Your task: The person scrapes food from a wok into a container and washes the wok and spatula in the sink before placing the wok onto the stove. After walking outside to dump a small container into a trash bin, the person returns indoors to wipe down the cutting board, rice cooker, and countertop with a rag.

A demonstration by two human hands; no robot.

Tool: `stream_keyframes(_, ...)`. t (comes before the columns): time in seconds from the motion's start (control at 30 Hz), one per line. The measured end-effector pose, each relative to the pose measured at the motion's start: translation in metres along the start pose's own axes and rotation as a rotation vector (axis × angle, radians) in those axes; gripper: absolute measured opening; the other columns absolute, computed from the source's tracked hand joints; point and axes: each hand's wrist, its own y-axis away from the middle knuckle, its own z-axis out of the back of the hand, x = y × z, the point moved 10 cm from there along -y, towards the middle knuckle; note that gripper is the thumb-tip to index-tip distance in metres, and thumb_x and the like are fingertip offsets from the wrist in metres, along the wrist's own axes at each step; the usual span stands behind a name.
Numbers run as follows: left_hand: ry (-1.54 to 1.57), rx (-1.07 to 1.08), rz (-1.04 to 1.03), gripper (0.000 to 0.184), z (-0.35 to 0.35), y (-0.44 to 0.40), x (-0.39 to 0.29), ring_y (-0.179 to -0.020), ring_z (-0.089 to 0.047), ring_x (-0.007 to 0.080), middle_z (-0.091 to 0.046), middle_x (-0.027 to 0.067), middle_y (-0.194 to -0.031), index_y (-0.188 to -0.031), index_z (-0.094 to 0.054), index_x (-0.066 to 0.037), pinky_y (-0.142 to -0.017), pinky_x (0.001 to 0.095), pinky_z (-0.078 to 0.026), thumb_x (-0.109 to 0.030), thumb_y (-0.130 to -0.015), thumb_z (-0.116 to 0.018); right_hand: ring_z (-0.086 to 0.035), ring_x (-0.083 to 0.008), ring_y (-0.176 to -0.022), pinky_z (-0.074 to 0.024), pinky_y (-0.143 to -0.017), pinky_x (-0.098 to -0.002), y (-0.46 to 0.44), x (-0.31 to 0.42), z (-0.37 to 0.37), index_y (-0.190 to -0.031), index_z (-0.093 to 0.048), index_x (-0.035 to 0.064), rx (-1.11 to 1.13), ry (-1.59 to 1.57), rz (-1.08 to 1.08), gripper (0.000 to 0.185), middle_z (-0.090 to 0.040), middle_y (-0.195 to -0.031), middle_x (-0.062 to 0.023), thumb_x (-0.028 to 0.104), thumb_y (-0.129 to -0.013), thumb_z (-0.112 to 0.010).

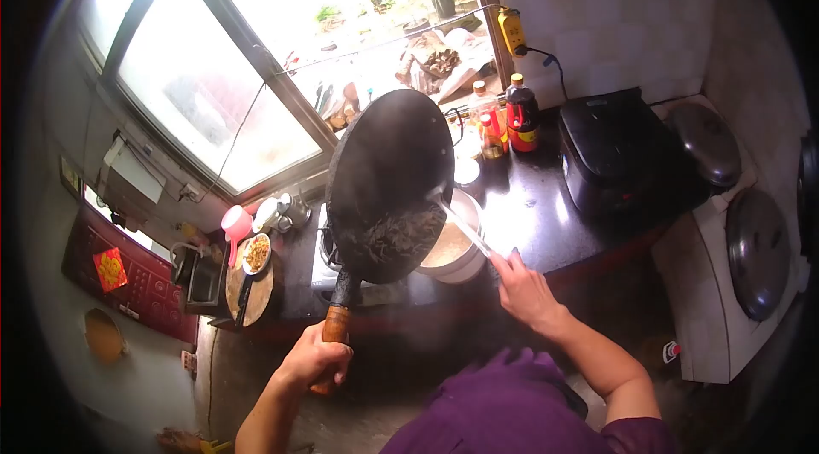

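Observation:
My left hand (317, 357) is wrapped round the wooden handle (336, 326) of a large dark wok (388, 155). The wok is raised and steeply tilted, and pale shredded food (399, 236) lies in its lower part. In my right hand (522, 285) is a light-coloured utensil (465, 228), whose far end reaches to the wok's right edge. Beside and partly behind the wok stands a white pot (465, 270) with pale brownish contents. The wok hides part of this pot and of the stove (322, 270).
Bottles (521, 117) stand by the window, left of a black appliance (610, 151). Large lids (758, 253) are at the right. A cutting board (256, 292) holds a dish of food (256, 254) and a knife (244, 299). A sink (203, 281) is farther left.

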Motion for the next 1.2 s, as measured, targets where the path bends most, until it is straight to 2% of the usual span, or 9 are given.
stream_keyframes(0.23, 0.018, 0.005, -0.014, 0.025, 0.000, -0.002, 0.003, -0.041, -0.053, 0.0185, -0.050, 0.0075, -0.060, -0.085, -0.047, -0.002, -0.040, 0.0312, -0.044, -0.007, -0.069, -0.065, -0.063, -0.0399, -0.067, -0.0526, -0.061, -0.0500, 0.027, 0.010, 0.077, -0.116, -0.054, 0.0100, 0.235, 0.261, -0.027, 0.035, -0.058, -0.088, -0.0199, 0.005, -0.082, -0.053)
stream_keyframes(0.47, -0.025, 0.018, -0.002, 0.025, 0.005, -0.003, 0.002, -0.040, -0.052, 0.0182, -0.050, 0.0077, -0.059, -0.086, -0.047, -0.002, -0.039, 0.0313, -0.044, -0.008, -0.069, -0.064, -0.059, -0.0323, -0.109, -0.0459, -0.095, -0.0386, -0.035, -0.036, 0.028, -0.128, -0.057, 0.0083, 0.089, -0.559, 0.078, 0.046, -0.060, -0.121, -0.0182, 0.008, -0.082, -0.057)
stream_keyframes(0.53, -0.034, 0.019, -0.003, 0.025, 0.008, -0.004, 0.002, -0.040, -0.052, 0.0183, -0.051, 0.0078, -0.059, -0.086, -0.047, -0.002, -0.039, 0.0313, -0.044, -0.008, -0.069, -0.064, -0.059, -0.0255, -0.108, -0.0458, -0.092, -0.0331, -0.047, -0.054, -0.016, -0.129, -0.056, 0.0061, 0.131, -0.816, 0.085, 0.047, -0.060, -0.120, -0.0171, 0.009, -0.082, -0.060)
stream_keyframes(0.63, -0.008, 0.011, 0.006, 0.025, 0.009, -0.003, 0.002, -0.040, -0.051, 0.0179, -0.050, 0.0071, -0.059, -0.087, -0.047, -0.002, -0.039, 0.0311, -0.044, -0.007, -0.070, -0.064, -0.062, -0.0220, -0.103, -0.0479, -0.087, -0.0297, -0.055, -0.064, -0.029, -0.125, -0.060, 0.0123, 0.173, -0.710, 0.129, 0.047, -0.063, -0.117, -0.0113, 0.006, -0.078, -0.063)
stream_keyframes(0.8, 0.029, 0.007, 0.011, 0.025, 0.005, -0.003, -0.001, -0.040, -0.051, 0.0185, -0.051, 0.0086, -0.059, -0.086, -0.046, -0.001, -0.038, 0.0312, -0.044, -0.006, -0.068, -0.063, -0.065, -0.0220, -0.095, -0.0505, -0.080, -0.0298, -0.045, -0.104, 0.024, -0.118, -0.066, 0.0212, 0.245, 0.066, 0.079, 0.049, -0.066, -0.111, -0.0059, 0.004, -0.073, -0.065)
stream_keyframes(0.9, -0.031, -0.010, 0.019, 0.026, 0.003, 0.000, -0.003, -0.039, -0.051, 0.0184, -0.051, 0.0088, -0.057, -0.087, -0.046, 0.000, -0.038, 0.0311, -0.044, -0.007, -0.069, -0.063, -0.065, -0.0203, -0.087, -0.0508, -0.075, -0.0304, -0.053, -0.111, 0.030, -0.119, -0.066, 0.0164, 0.125, -0.215, 0.159, 0.048, -0.068, -0.107, -0.0052, 0.004, -0.073, -0.065)
stream_keyframes(0.93, -0.036, -0.009, 0.023, 0.026, 0.003, 0.000, -0.003, -0.039, -0.051, 0.0184, -0.051, 0.0090, -0.057, -0.088, -0.046, 0.000, -0.037, 0.0310, -0.044, -0.007, -0.069, -0.063, -0.064, -0.0179, -0.100, -0.0493, -0.089, -0.0304, -0.059, -0.125, 0.003, -0.124, -0.062, 0.0170, 0.272, -0.549, -0.008, 0.049, -0.066, -0.117, -0.0062, 0.010, -0.076, -0.066)
stream_keyframes(1.03, -0.042, -0.007, 0.034, 0.026, 0.003, 0.001, -0.005, -0.040, -0.051, 0.0176, -0.050, 0.0079, -0.057, -0.088, -0.046, -0.001, -0.038, 0.0306, -0.043, -0.008, -0.070, -0.064, -0.062, -0.0126, -0.095, -0.0495, -0.079, -0.0257, -0.063, -0.090, -0.020, -0.129, -0.058, 0.0076, 0.413, -1.165, -0.162, 0.048, -0.067, -0.112, -0.0062, 0.007, -0.081, -0.068)
stream_keyframes(1.2, 0.021, -0.006, 0.045, 0.024, 0.007, -0.001, -0.002, -0.041, -0.050, 0.0160, -0.048, 0.0049, -0.057, -0.085, -0.047, -0.003, -0.040, 0.0300, -0.043, -0.010, -0.072, -0.066, -0.055, -0.0155, -0.113, -0.0434, -0.097, -0.0290, -0.083, -0.075, -0.051, -0.129, -0.057, 0.0047, 0.499, -1.285, -0.081, 0.051, -0.060, -0.125, -0.0094, 0.003, -0.079, -0.067)
